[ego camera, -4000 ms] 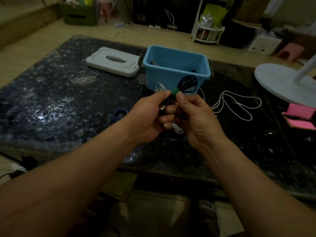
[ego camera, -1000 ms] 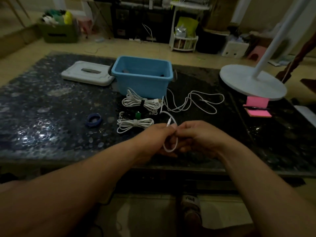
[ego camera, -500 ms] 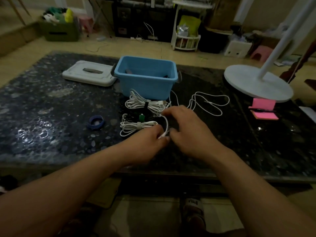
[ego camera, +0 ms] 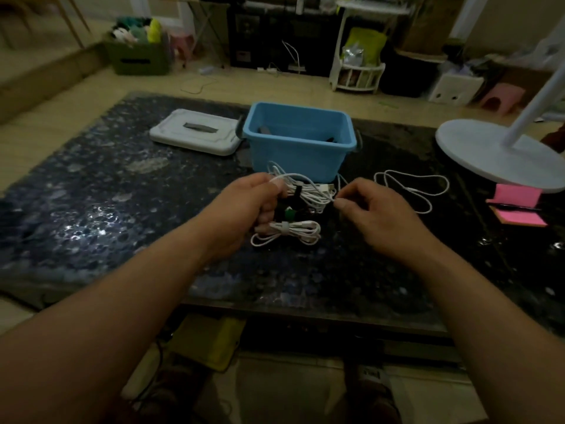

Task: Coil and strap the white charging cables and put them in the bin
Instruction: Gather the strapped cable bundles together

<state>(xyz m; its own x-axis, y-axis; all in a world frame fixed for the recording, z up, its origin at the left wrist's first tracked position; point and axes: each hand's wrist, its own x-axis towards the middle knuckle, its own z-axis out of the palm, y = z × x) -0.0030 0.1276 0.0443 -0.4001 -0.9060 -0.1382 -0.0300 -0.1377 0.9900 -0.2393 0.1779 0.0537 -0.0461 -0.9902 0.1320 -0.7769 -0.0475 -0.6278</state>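
Cable (ego camera: 290,175) pinched by left hand (ego camera: 244,209) and right hand (ego camera: 376,215), hands apart.
Bundles (ego camera: 287,232) partly hidden behind left hand; bin (ego camera: 299,154) contents too dim to make out.

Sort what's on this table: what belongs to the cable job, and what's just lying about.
Job: left hand and right hand holding the loose white cable; black-strapped white coil; pale-strapped white coil; blue bin.
Lying about: pale lid; white stand base; pink notepads.
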